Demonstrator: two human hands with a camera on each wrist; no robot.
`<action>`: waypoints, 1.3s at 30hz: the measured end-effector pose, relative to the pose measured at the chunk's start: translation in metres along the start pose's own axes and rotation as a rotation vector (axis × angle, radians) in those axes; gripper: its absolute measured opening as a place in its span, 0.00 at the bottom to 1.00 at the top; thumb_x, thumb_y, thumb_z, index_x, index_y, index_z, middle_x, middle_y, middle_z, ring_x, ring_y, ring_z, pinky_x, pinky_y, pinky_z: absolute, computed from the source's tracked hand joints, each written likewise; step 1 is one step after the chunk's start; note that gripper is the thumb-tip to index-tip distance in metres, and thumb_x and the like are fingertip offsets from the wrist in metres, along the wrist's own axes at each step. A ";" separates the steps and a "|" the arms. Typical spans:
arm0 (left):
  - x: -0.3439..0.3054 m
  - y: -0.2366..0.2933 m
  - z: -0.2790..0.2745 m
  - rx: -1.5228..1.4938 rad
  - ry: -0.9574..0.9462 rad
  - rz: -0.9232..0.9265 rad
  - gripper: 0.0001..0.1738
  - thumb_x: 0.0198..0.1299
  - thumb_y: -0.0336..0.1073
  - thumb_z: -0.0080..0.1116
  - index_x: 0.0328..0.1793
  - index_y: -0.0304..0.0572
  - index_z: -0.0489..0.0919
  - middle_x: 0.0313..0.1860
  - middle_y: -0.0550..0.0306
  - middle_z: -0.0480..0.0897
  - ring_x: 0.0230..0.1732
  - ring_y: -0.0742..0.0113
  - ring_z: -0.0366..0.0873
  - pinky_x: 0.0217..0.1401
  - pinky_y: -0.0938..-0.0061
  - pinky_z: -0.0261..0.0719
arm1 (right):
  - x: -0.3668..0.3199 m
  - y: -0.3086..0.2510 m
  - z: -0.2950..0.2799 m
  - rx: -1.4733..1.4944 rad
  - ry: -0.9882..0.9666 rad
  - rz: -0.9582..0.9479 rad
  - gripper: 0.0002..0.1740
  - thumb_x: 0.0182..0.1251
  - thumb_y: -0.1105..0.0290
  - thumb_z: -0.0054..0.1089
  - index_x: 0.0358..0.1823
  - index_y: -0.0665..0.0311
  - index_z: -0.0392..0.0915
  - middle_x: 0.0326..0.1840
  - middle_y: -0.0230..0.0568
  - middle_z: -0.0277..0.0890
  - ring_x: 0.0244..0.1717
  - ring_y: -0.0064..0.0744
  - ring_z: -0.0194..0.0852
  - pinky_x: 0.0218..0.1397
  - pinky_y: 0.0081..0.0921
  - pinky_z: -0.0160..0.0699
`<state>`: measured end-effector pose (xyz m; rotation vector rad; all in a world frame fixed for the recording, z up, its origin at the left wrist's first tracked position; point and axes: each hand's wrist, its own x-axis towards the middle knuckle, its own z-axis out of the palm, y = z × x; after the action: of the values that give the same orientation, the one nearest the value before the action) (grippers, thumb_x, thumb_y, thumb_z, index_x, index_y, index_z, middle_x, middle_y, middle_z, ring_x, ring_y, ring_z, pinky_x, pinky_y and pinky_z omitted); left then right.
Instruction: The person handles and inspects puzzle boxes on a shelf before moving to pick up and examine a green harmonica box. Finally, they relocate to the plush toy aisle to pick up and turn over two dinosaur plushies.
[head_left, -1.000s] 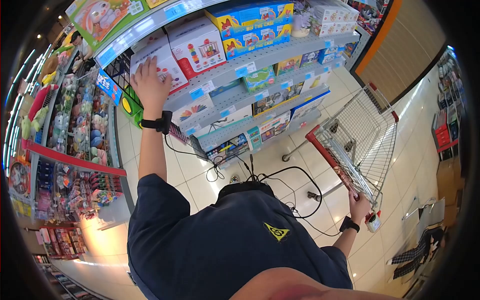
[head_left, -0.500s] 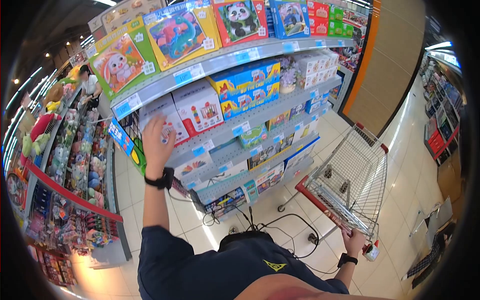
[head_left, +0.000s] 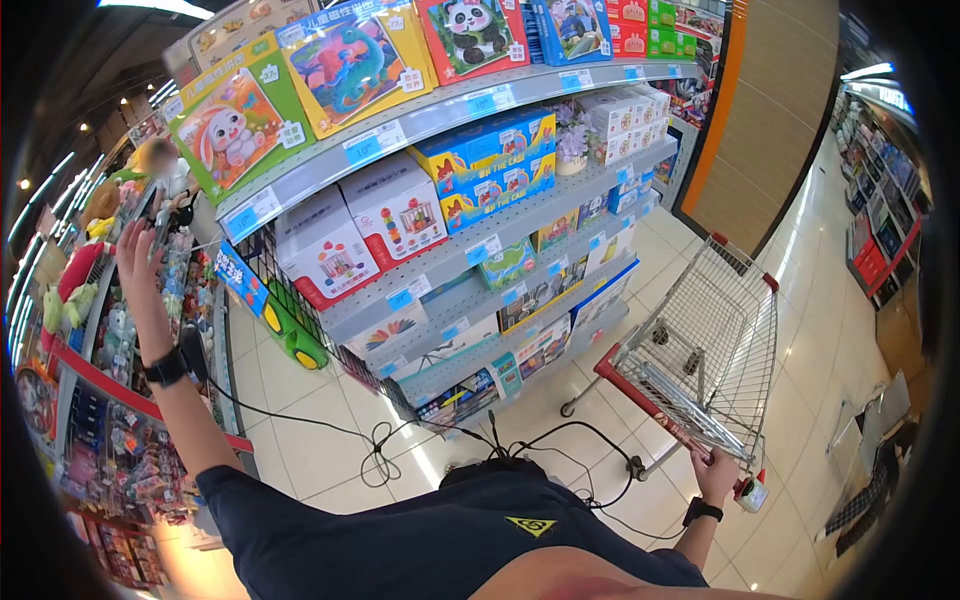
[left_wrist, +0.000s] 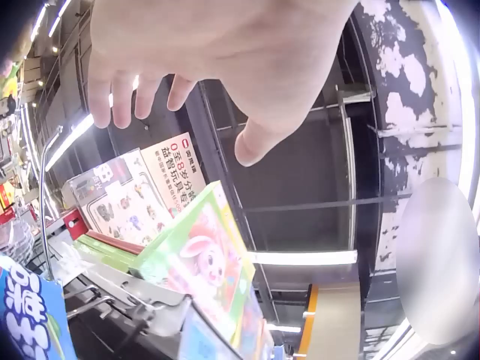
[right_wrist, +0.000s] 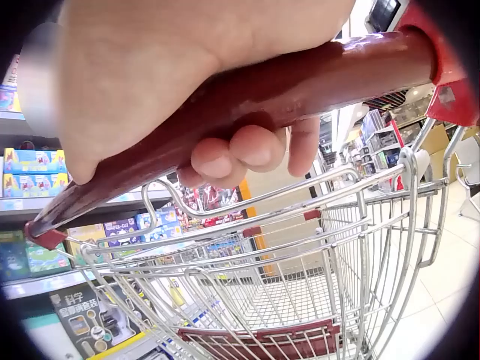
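My left hand (head_left: 140, 275) is raised at the left of the shelf, fingers spread and holding nothing, with plush toys behind it. The left wrist view shows the same hand (left_wrist: 217, 60) above a green rabbit puzzle box (left_wrist: 206, 259). My right hand (head_left: 714, 476) grips the red handle (head_left: 650, 400) of a wire shopping cart (head_left: 715, 325). In the right wrist view its fingers (right_wrist: 255, 146) curl round the dark red handle (right_wrist: 315, 79). White toy boxes (head_left: 330, 255) stand on the shelf to the right of my left hand.
Shelves (head_left: 400, 280) of boxed toys rise ahead. Racks of hanging goods (head_left: 130, 430) line the left side, with a person (head_left: 172, 185) beyond. Black cables (head_left: 380, 445) hang in front of me. A wood-toned pillar (head_left: 765, 120) stands behind the cart.
My left hand has moved left, away from the white boxes on the shelf. The head view has tilted up, showing more upper-shelf puzzle boxes. My right hand still grips the cart handle.
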<state>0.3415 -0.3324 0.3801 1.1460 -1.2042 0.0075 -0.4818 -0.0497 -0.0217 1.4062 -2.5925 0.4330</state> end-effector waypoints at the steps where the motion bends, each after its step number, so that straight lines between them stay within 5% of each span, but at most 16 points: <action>1: 0.012 -0.007 0.004 -0.002 -0.001 -0.004 0.29 0.73 0.49 0.56 0.75 0.45 0.70 0.70 0.51 0.75 0.68 0.62 0.74 0.68 0.66 0.72 | -0.001 -0.003 -0.002 -0.009 0.003 -0.002 0.28 0.52 0.44 0.73 0.20 0.63 0.74 0.17 0.48 0.74 0.22 0.55 0.75 0.30 0.47 0.72; 3: 0.033 -0.023 0.014 0.036 -0.141 0.001 0.39 0.72 0.50 0.59 0.81 0.40 0.60 0.77 0.45 0.68 0.74 0.59 0.68 0.76 0.64 0.64 | -0.002 -0.006 -0.004 -0.029 0.006 -0.018 0.28 0.52 0.44 0.73 0.20 0.63 0.74 0.17 0.48 0.74 0.22 0.55 0.75 0.29 0.47 0.72; 5: 0.047 -0.033 0.030 0.029 -0.205 -0.090 0.46 0.69 0.52 0.62 0.84 0.39 0.54 0.80 0.42 0.64 0.78 0.54 0.64 0.77 0.63 0.62 | -0.006 -0.007 -0.001 -0.042 -0.001 0.007 0.30 0.52 0.42 0.73 0.19 0.63 0.74 0.18 0.45 0.75 0.24 0.53 0.74 0.43 0.45 0.72; 7: 0.075 -0.081 0.046 -0.058 -0.292 -0.043 0.51 0.67 0.54 0.65 0.85 0.37 0.50 0.81 0.37 0.60 0.81 0.51 0.59 0.80 0.60 0.58 | -0.012 -0.010 -0.001 -0.080 0.010 -0.008 0.29 0.54 0.42 0.72 0.20 0.63 0.74 0.18 0.46 0.75 0.25 0.54 0.75 0.45 0.45 0.72; 9: 0.070 -0.066 0.061 -0.008 -0.346 -0.088 0.54 0.66 0.53 0.66 0.85 0.35 0.48 0.81 0.34 0.59 0.82 0.50 0.57 0.81 0.59 0.56 | -0.014 -0.025 -0.006 -0.116 0.025 -0.016 0.29 0.55 0.42 0.70 0.20 0.63 0.75 0.18 0.47 0.75 0.27 0.55 0.75 0.48 0.44 0.72; 11: 0.075 -0.077 0.074 -0.028 -0.442 -0.056 0.47 0.69 0.51 0.61 0.86 0.42 0.50 0.80 0.41 0.64 0.80 0.54 0.59 0.81 0.61 0.53 | -0.022 -0.039 -0.017 -0.082 0.005 0.037 0.29 0.61 0.42 0.66 0.21 0.63 0.76 0.19 0.47 0.76 0.30 0.56 0.75 0.54 0.45 0.68; 13: 0.070 -0.073 0.083 -0.089 -0.489 -0.100 0.47 0.69 0.50 0.62 0.85 0.41 0.51 0.79 0.42 0.65 0.79 0.54 0.61 0.80 0.62 0.55 | -0.031 -0.010 0.016 -0.157 0.154 0.046 0.27 0.72 0.46 0.55 0.26 0.63 0.80 0.22 0.49 0.78 0.31 0.56 0.77 0.52 0.47 0.68; 17: 0.085 -0.095 0.099 -0.263 -0.624 0.011 0.54 0.62 0.53 0.70 0.84 0.37 0.51 0.79 0.39 0.63 0.78 0.51 0.63 0.77 0.61 0.65 | -0.041 -0.013 0.020 -0.127 0.041 0.184 0.30 0.76 0.44 0.47 0.33 0.62 0.88 0.27 0.52 0.83 0.36 0.56 0.82 0.53 0.47 0.69; 23: 0.090 -0.085 0.106 -0.203 -0.503 0.096 0.47 0.56 0.56 0.75 0.74 0.36 0.69 0.66 0.46 0.75 0.67 0.57 0.73 0.69 0.62 0.72 | -0.066 -0.039 0.015 -0.183 0.079 0.321 0.38 0.79 0.39 0.39 0.30 0.61 0.89 0.23 0.49 0.83 0.33 0.54 0.83 0.56 0.47 0.72; 27: 0.081 -0.068 0.110 -0.192 -0.524 0.150 0.41 0.55 0.56 0.74 0.67 0.35 0.77 0.61 0.44 0.79 0.65 0.58 0.76 0.64 0.65 0.76 | -0.085 -0.069 0.003 -0.170 0.055 0.412 0.40 0.79 0.37 0.37 0.31 0.61 0.90 0.25 0.51 0.84 0.33 0.56 0.84 0.48 0.49 0.75; 29: 0.076 -0.063 0.107 -0.098 -0.519 0.159 0.36 0.55 0.53 0.74 0.62 0.32 0.80 0.51 0.44 0.84 0.59 0.59 0.80 0.61 0.66 0.78 | -0.097 -0.079 -0.001 -0.178 0.068 0.416 0.40 0.79 0.37 0.36 0.32 0.61 0.90 0.25 0.51 0.83 0.32 0.56 0.83 0.46 0.49 0.74; 30: 0.077 -0.069 0.112 -0.156 -0.426 0.347 0.31 0.56 0.51 0.72 0.57 0.32 0.83 0.42 0.44 0.86 0.49 0.56 0.84 0.55 0.64 0.80 | -0.103 -0.081 0.000 -0.192 0.084 0.407 0.41 0.79 0.36 0.35 0.32 0.61 0.89 0.25 0.50 0.83 0.31 0.56 0.82 0.45 0.49 0.73; 33: 0.074 -0.076 0.115 -0.085 -0.300 0.513 0.28 0.58 0.49 0.70 0.57 0.35 0.83 0.41 0.42 0.87 0.40 0.50 0.84 0.48 0.60 0.81 | -0.121 -0.093 0.000 -0.207 0.140 0.404 0.40 0.79 0.37 0.36 0.31 0.61 0.89 0.24 0.49 0.83 0.30 0.55 0.82 0.43 0.48 0.73; 37: 0.066 -0.063 0.103 -0.106 -0.289 0.488 0.27 0.60 0.49 0.69 0.58 0.38 0.83 0.40 0.41 0.86 0.39 0.46 0.84 0.44 0.58 0.80 | -0.139 -0.111 -0.009 -0.188 0.154 0.451 0.38 0.79 0.39 0.37 0.30 0.60 0.89 0.24 0.49 0.83 0.29 0.55 0.82 0.42 0.47 0.73; 39: 0.063 -0.056 0.093 0.018 -0.292 0.444 0.25 0.64 0.46 0.68 0.61 0.36 0.80 0.43 0.53 0.87 0.38 0.70 0.80 0.41 0.72 0.77 | -0.150 -0.111 -0.004 -0.233 0.163 0.405 0.37 0.79 0.41 0.38 0.30 0.60 0.89 0.24 0.50 0.83 0.28 0.56 0.81 0.41 0.47 0.72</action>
<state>0.3320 -0.4574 0.3792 0.8939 -1.7042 0.1933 -0.3069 0.0133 -0.0396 0.7406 -2.6808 0.2676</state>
